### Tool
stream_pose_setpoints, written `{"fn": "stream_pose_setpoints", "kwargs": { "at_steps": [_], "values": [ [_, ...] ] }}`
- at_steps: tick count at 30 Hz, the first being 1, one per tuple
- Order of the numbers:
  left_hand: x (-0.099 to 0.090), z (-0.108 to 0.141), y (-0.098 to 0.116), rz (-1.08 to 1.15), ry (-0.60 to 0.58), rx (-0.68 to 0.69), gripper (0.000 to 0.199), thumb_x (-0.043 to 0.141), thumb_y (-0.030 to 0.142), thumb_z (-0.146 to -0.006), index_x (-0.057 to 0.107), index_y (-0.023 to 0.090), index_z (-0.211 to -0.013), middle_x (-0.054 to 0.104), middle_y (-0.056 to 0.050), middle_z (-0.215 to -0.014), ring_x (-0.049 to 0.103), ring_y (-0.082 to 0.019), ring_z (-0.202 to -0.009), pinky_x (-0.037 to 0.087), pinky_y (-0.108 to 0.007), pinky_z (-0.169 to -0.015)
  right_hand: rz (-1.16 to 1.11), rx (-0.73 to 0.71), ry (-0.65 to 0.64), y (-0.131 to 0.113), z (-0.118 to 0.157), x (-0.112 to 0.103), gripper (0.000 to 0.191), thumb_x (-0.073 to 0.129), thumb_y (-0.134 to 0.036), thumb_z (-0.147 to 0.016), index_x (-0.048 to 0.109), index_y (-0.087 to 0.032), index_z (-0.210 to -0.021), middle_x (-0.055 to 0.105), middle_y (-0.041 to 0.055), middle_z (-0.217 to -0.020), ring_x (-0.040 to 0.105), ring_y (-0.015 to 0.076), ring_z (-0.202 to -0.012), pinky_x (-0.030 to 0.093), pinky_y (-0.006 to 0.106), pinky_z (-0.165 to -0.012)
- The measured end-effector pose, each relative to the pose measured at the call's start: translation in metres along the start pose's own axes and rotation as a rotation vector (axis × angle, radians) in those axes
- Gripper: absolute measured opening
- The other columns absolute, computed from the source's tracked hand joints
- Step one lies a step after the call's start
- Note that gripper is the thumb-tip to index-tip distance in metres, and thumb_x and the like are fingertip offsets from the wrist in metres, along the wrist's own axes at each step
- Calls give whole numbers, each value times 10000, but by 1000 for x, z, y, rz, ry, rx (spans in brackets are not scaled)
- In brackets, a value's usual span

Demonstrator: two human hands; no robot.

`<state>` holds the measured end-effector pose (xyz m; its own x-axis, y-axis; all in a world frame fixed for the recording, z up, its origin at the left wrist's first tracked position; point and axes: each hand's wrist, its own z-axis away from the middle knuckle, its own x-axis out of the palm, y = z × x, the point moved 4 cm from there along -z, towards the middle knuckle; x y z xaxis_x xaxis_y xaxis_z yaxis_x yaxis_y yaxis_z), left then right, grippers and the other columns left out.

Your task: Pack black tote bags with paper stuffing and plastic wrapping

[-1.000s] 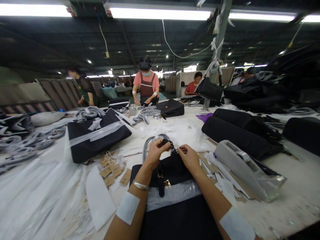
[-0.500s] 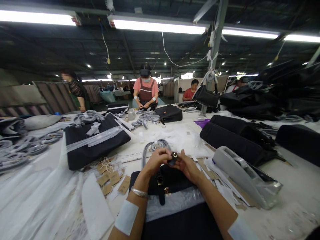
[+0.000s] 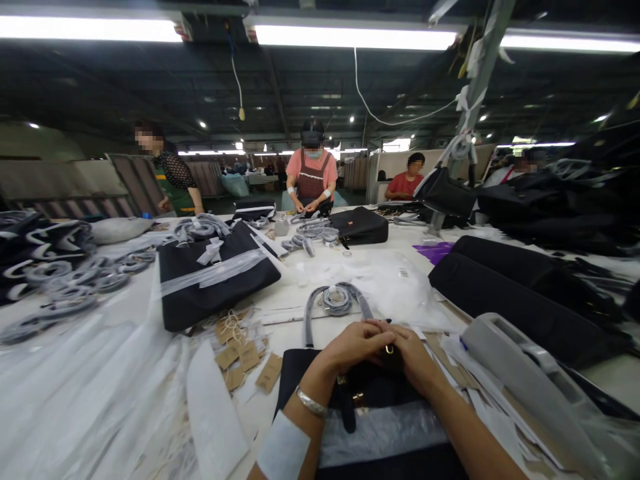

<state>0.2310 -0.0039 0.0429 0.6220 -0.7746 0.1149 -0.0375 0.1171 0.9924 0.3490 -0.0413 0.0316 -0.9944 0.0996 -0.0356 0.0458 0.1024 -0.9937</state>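
Both hands meet over the upper part of a black handbag [image 3: 395, 467] that lies in front of me. My left hand [image 3: 357, 345] has its fingers closed at a small black strap with a gold buckle [image 3: 389, 349]. On the other side, my right hand [image 3: 413, 353] curls round the same strap, and its fingertips touch my left fingers. Much of the strap is hidden by the fingers. A clear plastic strip [image 3: 380, 430] crosses the bag. Behind the hands, the bag's wrapped handle [image 3: 309, 317] arches up beside a coiled, wrapped strap [image 3: 336, 300].
Brown paper tags [image 3: 249, 355] lie left of the bag, near another black bag [image 3: 215, 280]. A grey tape dispenser [image 3: 520, 373] stands at right, beside paper strips and black bag pieces [image 3: 520, 300]. Across the table a co-worker [image 3: 311, 173] handles something. White plastic sheeting [image 3: 115, 393] spreads at left.
The view has turned left, so things sit further right. My hands have come closer together over the strap, with the right fingers now folded over it.
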Motion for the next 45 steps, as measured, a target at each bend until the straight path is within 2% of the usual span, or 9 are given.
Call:
{"fn": "stream_pose_setpoints", "kwargs": {
  "at_steps": [6, 9, 12, 15, 18, 22, 29, 36, 45],
  "values": [
    [-15, -4, -9, -161, -2, 16, 323, 677, 448, -776, 695, 125, -778, 644, -6, -696, 544, -130, -633, 403, -241, -610, 728, 13, 171, -13, 0, -9, 583, 369, -603, -928, 693, -199, -661, 668, 63, -611, 620, 232, -634, 396, 315, -594],
    [-26, -6, -13, -331, 93, 14, 258, 698, 385, -758, 691, 132, -711, 555, 35, -590, 459, -110, -572, 335, -238, -563, 1168, -19, 38, -41, -16, -7, 467, 431, -539, -921, 733, -247, -717, 722, 62, -696, 659, 257, -706, 375, 315, -600],
    [-30, -7, -13, -437, 171, 22, 266, 718, 386, -753, 670, 143, -657, 454, 59, -527, 383, -97, -534, 270, -244, -529, 1417, -171, -43, -76, -57, 6, 388, 473, -482, -919, 755, -254, -780, 746, 71, -763, 670, 262, -747, 378, 307, -600],
    [-29, -7, -13, -502, 171, 19, 303, 733, 416, -748, 662, 149, -624, 404, 64, -502, 351, -94, -523, 239, -250, -523, 1337, -366, -131, -90, -122, 36, 300, 504, -392, -921, 763, -242, -948, 765, 59, -944, 678, 237, -867, 435, 288, -699],
    [-29, -8, -17, -469, 187, 4, 303, 721, 442, -754, 696, 153, -665, 454, 51, -516, 387, -101, -533, 243, -248, -517, 1193, -272, -295, -64, -195, 71, 237, 544, -311, -905, 755, -240, -985, 760, 19, -995, 673, 191, -927, 449, 253, -833],
    [-31, -7, -26, -457, 225, -16, 315, 712, 472, -738, 754, 161, -761, 616, 4, -601, 485, -127, -568, 280, -248, -516, 1211, -124, -210, -11, -271, 99, 222, 596, -274, -867, 748, -177, -998, 738, 96, -1079, 655, 239, -1042, 454, 296, -900],
    [-27, 3, -19, -371, 177, 19, 362, 601, 449, -826, 759, 223, -1062, 762, -53, -994, 656, -208, -842, 420, -249, -656, 1063, 80, -34, 37, -321, 97, 225, 752, -313, -701, 759, -201, -895, 751, 97, -962, 675, 285, -986, 500, 346, -829],
    [-32, -6, -29, -428, 226, -50, 374, 677, 516, -752, 769, 169, -856, 704, -30, -728, 578, -165, -663, 365, -247, -565, 617, -29, -32, -29, -290, 70, 362, 581, -408, -865, 701, -144, -1081, 728, 106, -1084, 672, 238, -1025, 529, 316, -837],
    [-19, -4, -9, 4, 91, -44, 353, 700, 477, -725, 660, 127, -718, 692, -57, -714, 623, -180, -635, 475, -287, -625, 89, 94, -77, -93, -109, -2, 363, 754, -439, -745, 704, -170, -983, 746, 80, -917, 707, 217, -802, 575, 304, -690]
  ]
}}
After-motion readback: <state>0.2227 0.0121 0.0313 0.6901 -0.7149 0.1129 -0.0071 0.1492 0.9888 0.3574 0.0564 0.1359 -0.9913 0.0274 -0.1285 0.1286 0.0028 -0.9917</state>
